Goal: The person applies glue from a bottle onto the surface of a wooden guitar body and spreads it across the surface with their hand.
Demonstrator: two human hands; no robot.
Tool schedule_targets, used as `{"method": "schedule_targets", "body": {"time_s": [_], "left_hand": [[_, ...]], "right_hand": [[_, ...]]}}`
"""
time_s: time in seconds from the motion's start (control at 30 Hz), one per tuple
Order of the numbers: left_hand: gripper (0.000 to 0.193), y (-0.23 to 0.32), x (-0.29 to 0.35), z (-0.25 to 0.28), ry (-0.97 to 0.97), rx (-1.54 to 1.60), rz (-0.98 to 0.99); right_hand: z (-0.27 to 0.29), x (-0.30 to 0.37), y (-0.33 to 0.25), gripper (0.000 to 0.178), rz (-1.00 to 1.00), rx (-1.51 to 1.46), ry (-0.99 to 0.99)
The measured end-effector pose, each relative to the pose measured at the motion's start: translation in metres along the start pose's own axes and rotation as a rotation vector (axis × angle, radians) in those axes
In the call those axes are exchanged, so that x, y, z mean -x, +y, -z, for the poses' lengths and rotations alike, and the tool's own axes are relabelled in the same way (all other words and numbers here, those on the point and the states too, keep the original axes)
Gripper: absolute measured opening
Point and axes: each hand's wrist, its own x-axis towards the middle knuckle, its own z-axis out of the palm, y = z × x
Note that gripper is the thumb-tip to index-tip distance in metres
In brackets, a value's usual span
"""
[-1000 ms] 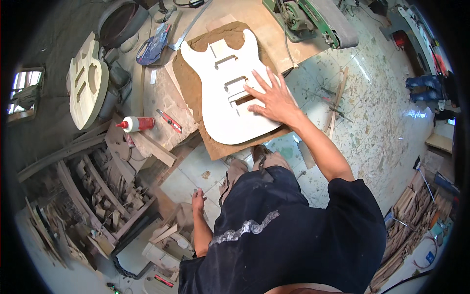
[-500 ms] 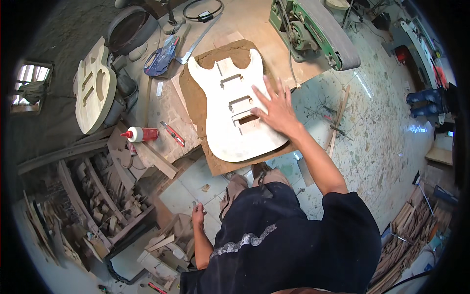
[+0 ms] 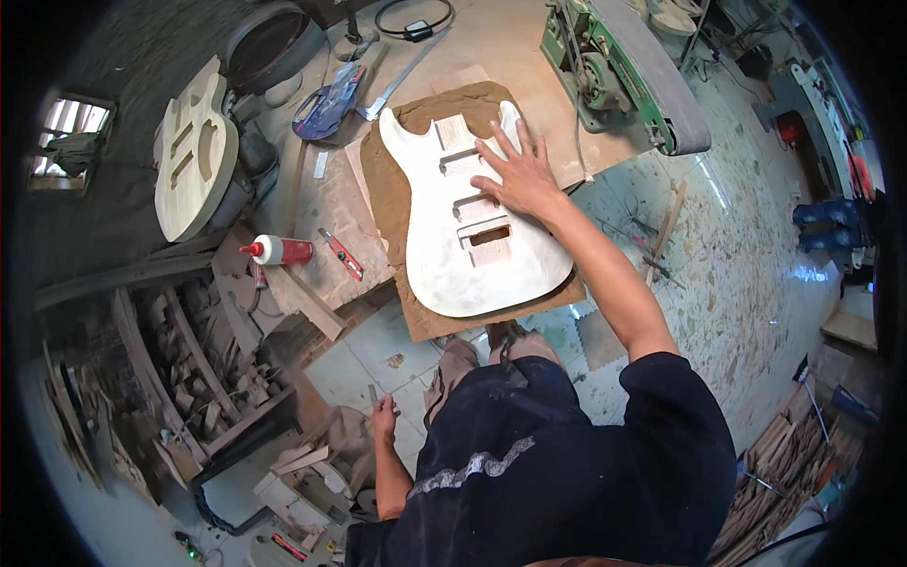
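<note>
A pale, unpainted electric guitar body (image 3: pixel 444 274) lies flat on a brown, rough-edged mat (image 3: pixel 385 180) at the near edge of the workbench. Cut-out cavities show along its middle. Fingers spread, my right hand (image 3: pixel 521 178) rests on its right side, just below the far right horn, and holds nothing. My left hand (image 3: pixel 385 419) hangs low beside my left leg, away from the bench. Its fingers are closed on a small grey strip (image 3: pixel 373 391) that pokes out at the top; the kind of thing is too small to tell.
A red-and-white glue bottle (image 3: pixel 281 250) and a red utility knife (image 3: pixel 341 254) lie left of the mat. Behind them are a blue tool (image 3: pixel 326 111) and a metal ruler (image 3: pixel 402 80). A green belt sander (image 3: pixel 614 80) stands far right; a second guitar body (image 3: pixel 198 156) leans left.
My right hand has slid away from me along the guitar body, from beside the lower cavities toward the far right horn. The left hand stays low at my side. The view has shifted slightly.
</note>
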Motion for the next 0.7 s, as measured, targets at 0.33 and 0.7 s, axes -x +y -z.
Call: {"method": "schedule_targets", "body": {"time_s": [0.33, 0.7], "left_hand": [[0.054, 0.012, 0.004, -0.011, 0.0, -0.004, 0.017], [0.059, -0.026, -0.01, 0.001, -0.008, 0.006, -0.009]], "right_hand": [[-0.004, -0.013, -0.018, 0.078, -0.028, 0.017, -0.037], [0.007, -0.04, -0.004, 0.085, -0.084, 0.009, -0.014]]}}
